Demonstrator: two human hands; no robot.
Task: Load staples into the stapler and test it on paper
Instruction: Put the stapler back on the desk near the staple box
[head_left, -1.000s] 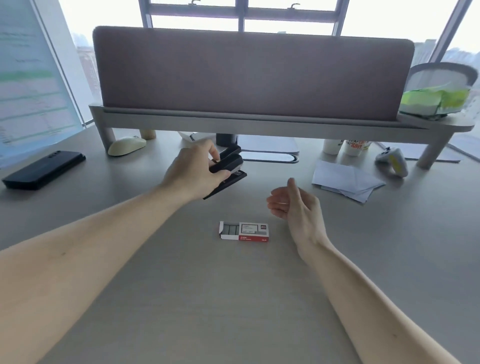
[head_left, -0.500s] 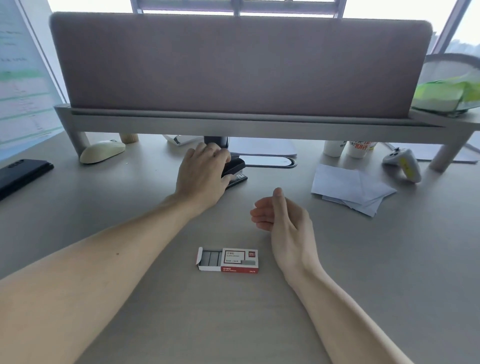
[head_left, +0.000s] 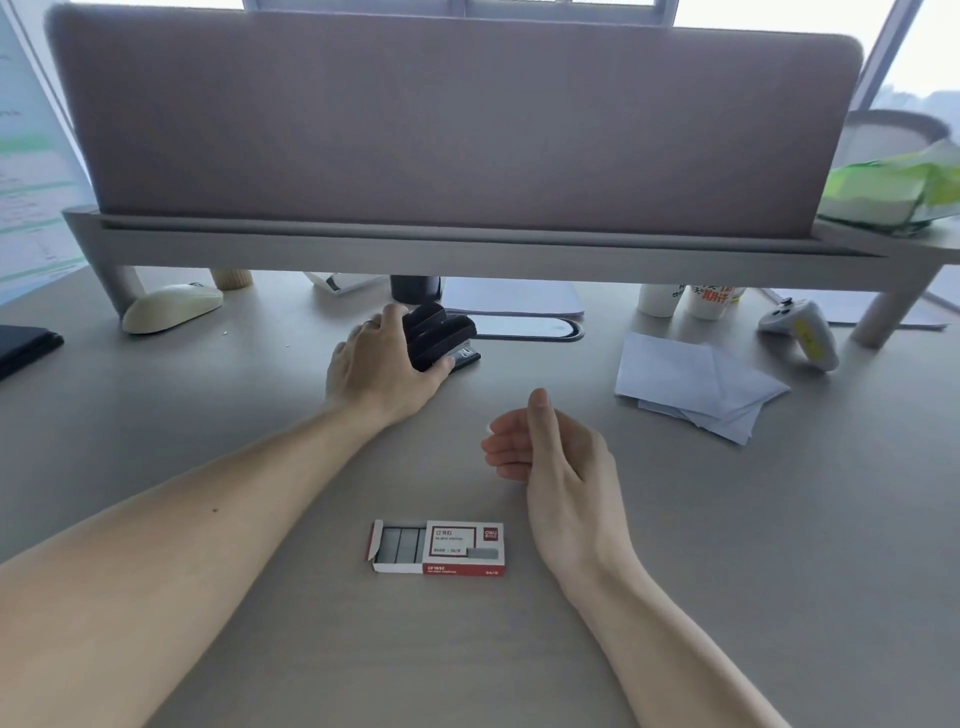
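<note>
My left hand (head_left: 382, 364) grips a black stapler (head_left: 439, 338) that rests on the grey desk just in front of the shelf. The stapler's top looks lifted, with metal showing at its right end. My right hand (head_left: 550, 457) hovers empty over the desk, fingers loosely curled, to the right of and nearer than the stapler. A red and white staple box (head_left: 439, 546) lies near me, slid open at its left end with grey staple strips showing. Folded sheets of white paper (head_left: 696, 384) lie to the right.
A low shelf with a fabric screen (head_left: 457, 124) spans the back. Under and near it are a cream mouse (head_left: 171, 306), paper cups (head_left: 691, 300), a white game controller (head_left: 802, 332) and a dark cup (head_left: 415, 288). A dark phone (head_left: 26, 343) lies far left.
My left hand lowered the stapler from above the desk onto it and keeps hold. The view shifted, so the staple box appears nearer. My right hand stayed empty.
</note>
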